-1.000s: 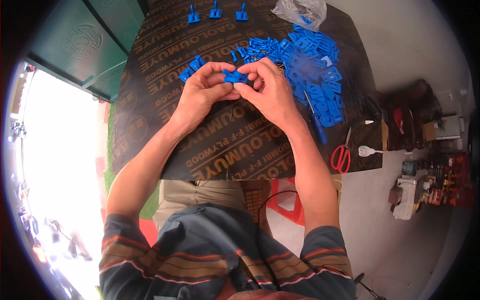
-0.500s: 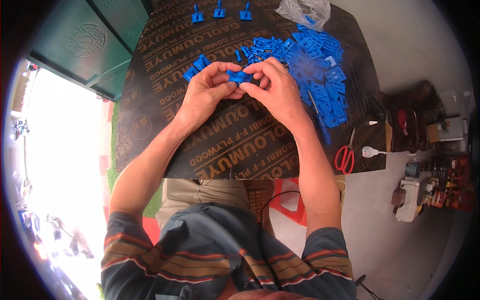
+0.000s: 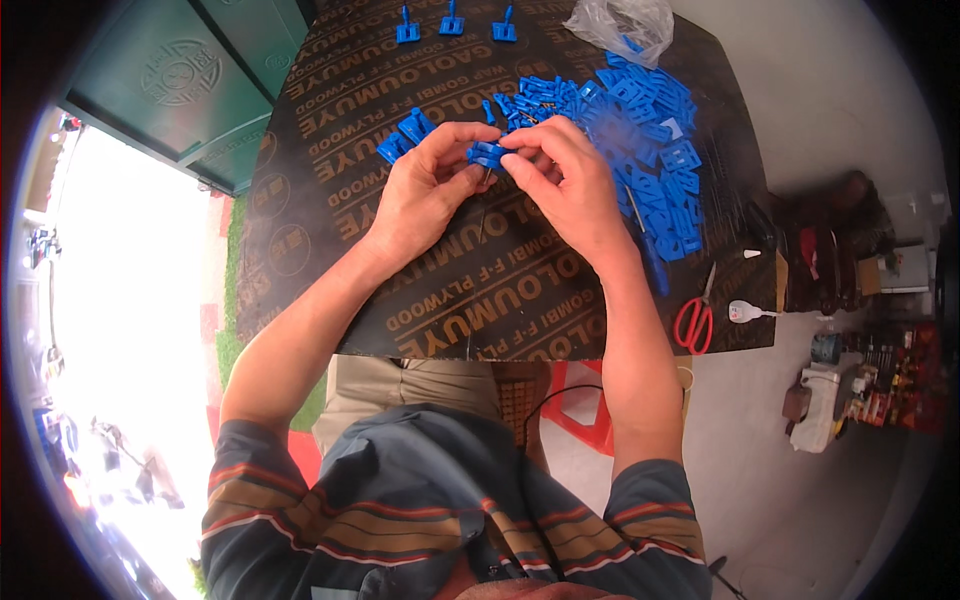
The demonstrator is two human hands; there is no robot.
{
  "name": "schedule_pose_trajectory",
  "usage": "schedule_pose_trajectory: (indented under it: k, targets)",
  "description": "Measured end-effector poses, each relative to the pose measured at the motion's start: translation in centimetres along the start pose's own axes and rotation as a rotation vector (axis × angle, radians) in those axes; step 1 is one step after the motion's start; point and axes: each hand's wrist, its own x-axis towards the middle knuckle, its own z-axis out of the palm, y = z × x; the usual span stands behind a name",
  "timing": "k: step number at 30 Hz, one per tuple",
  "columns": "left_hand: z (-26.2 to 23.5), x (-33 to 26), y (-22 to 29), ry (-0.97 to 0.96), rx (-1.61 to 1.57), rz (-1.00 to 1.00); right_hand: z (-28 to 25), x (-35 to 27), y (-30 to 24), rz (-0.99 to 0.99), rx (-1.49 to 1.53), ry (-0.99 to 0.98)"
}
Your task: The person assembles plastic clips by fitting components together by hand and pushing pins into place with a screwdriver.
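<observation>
Your left grip (image 3: 422, 195) and right grip (image 3: 572, 178) were both clamped on small blue part (image 3: 485, 153), likely steadying it above worktop (image 3: 480, 300).

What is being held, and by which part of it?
A blue piece: the left grip has its left side, the right grip its right end.

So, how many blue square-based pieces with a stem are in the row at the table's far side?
3: the left piece, the middle piece and the right piece, which is nearest the clear plastic bag. None in this row looks hidden.
</observation>
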Motion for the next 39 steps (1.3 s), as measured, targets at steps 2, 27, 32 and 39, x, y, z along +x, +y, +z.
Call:
schedule_pose_trajectory:
  k: [2,27,32,39]
  targets:
    - [-0.1,-0.1,0.1,-0.014,0.083,0.046,0.1,0.1,0.0,-0.013,0.042,0.024]
    - [-0.7,0.6,-1.8,0.005,0.125,-0.074,-0.5,-0.9,-0.5,0.069,-0.163,0.032]
    - [-1.1,0.7,-1.5,-0.008,0.107,-0.105,-4.6,-6.3,-8.0,0.397,-0.122,-0.538]
    - [-1.7,1.1,-0.5,0.019,-0.134,-0.205,-4.2,-13.9,-4.9,0.358,-0.302,-0.272]
